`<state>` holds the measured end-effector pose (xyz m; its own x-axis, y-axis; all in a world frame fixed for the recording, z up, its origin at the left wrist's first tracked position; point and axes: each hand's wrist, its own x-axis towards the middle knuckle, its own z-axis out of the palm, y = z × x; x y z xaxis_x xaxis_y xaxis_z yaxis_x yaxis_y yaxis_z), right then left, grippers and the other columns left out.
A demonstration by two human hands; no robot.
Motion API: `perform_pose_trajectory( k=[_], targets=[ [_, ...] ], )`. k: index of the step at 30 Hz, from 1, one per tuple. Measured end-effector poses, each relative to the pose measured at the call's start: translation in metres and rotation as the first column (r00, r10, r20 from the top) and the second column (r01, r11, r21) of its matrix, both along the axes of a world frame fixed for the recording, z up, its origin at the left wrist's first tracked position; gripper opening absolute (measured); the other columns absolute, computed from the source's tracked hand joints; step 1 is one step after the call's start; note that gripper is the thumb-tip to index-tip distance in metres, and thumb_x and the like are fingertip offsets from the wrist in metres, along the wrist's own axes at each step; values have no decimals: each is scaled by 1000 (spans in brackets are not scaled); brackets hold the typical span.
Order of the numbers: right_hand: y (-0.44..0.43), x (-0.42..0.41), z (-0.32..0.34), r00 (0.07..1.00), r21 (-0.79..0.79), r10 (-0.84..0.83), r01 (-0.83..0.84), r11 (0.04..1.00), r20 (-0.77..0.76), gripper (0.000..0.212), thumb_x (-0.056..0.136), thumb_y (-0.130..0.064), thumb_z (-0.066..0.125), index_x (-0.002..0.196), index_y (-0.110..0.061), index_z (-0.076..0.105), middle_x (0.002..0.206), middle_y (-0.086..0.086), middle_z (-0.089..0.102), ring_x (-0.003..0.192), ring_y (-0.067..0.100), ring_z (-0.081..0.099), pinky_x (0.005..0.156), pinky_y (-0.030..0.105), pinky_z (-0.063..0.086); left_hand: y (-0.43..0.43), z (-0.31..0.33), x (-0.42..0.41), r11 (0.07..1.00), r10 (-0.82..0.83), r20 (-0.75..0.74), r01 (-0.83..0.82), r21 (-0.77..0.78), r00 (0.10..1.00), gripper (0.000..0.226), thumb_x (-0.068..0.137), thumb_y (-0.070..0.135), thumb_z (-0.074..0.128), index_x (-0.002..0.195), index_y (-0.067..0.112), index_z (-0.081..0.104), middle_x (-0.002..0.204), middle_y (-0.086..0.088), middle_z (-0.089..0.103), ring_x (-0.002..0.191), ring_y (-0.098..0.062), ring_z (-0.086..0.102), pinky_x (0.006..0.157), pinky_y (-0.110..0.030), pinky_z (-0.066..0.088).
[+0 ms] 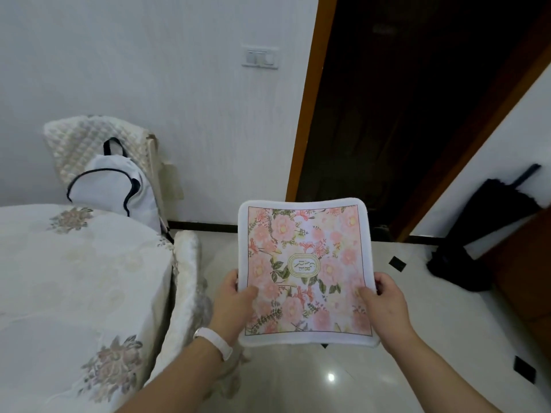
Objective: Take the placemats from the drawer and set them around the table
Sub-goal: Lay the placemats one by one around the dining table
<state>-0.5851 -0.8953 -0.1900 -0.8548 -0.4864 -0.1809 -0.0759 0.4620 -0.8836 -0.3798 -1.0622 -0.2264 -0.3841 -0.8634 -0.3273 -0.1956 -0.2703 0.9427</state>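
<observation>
I held the placemat [307, 272] at lower centre of the frame, printed face toward me, off any surface. It was near-square with rounded corners and a white padded border. The print was pink and green flowers around a small oval emblem at centre. My left hand [235, 299] gripped its left edge and my right hand [384, 305] its right edge, thumbs on top. The table [74, 278], under a white flowered cloth, stood at lower left, apart from the placemat.

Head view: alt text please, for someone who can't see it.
The left hand and right hand hold a pink floral placemat by its side edges above a glossy floor. To the left stands a white-clothed table, with a white backpack on a chair beyond it.
</observation>
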Motion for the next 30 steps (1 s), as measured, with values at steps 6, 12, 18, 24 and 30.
perform_pose_trajectory(
  k=[6, 12, 18, 24, 30],
  targets=[
    [-63, -45, -20, 998, 3, 48, -48, 999, 50, 15, 89, -6, 58, 95, -20, 60, 91, 3, 68, 80, 23, 68, 70, 43, 59, -49, -8, -30, 998, 59, 34, -60, 21, 998, 27, 87, -1, 57, 102, 21, 63, 98, -23, 67, 72, -36, 62, 67, -54, 56],
    [-151, -127, -46, 981, 0, 181, -182, 983, 64, 10, 96, -13, 54, 94, -18, 62, 89, 3, 68, 77, 21, 67, 66, 40, 56, -103, -9, -87, 985, 173, 46, -173, 1, 984, 23, 91, 2, 57, 103, 20, 64, 95, -8, 73, 80, -31, 72, 65, -46, 61],
    [-233, -227, -46, 940, 27, 328, -332, 943, 95, 10, 97, -20, 53, 95, -20, 62, 90, 1, 68, 78, 18, 66, 58, 30, 49, -150, -3, -170, 949, 316, 125, -313, -41, 941, 12, 93, 6, 58, 97, 16, 65, 92, -8, 74, 76, -25, 72, 67, -43, 61],
    [-294, -298, -44, 895, 69, 432, -440, 895, 108, 10, 96, -21, 53, 89, -18, 60, 86, 4, 67, 78, 23, 66, 67, 42, 58, -181, 1, -231, 907, 421, 147, -415, -70, 895, 11, 92, 5, 59, 96, 14, 65, 90, -7, 73, 77, -26, 72, 62, -37, 59],
    [-333, -314, -48, 851, 81, 512, -522, 849, 116, 12, 97, -18, 51, 89, -15, 59, 87, 7, 65, 76, 22, 63, 59, 33, 49, -203, -2, -243, 871, 490, 199, -486, -69, 849, 7, 89, 9, 62, 96, 10, 64, 93, -17, 71, 82, -40, 68, 70, -56, 58]
  ],
)
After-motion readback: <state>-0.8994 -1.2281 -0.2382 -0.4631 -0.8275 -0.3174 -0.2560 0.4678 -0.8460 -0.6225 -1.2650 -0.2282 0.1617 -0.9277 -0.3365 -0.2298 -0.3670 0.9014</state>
